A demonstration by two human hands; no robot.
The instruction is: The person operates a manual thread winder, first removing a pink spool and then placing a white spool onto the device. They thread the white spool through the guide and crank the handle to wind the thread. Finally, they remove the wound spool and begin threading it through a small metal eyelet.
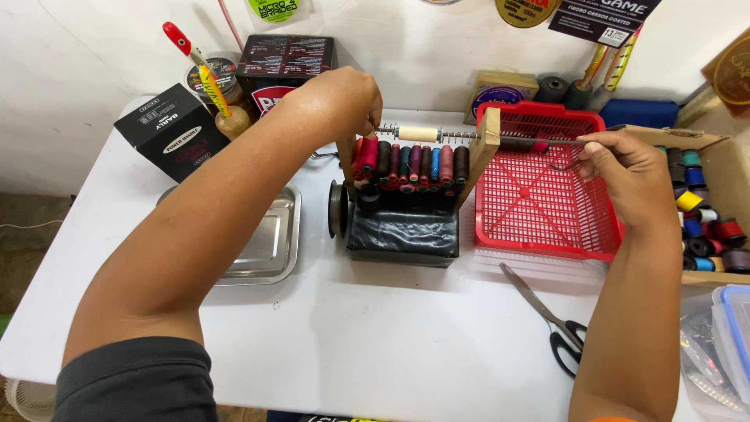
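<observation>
On the white table [375,344], near its far edge, stands the thread rack [410,168]. The left hand [344,98] is closed on the rack's left post. The right hand [621,168] pinches the rod's crank [562,154] over the red basket [539,195]. I think steady, slow turning is best, with the rack held firmly.
</observation>
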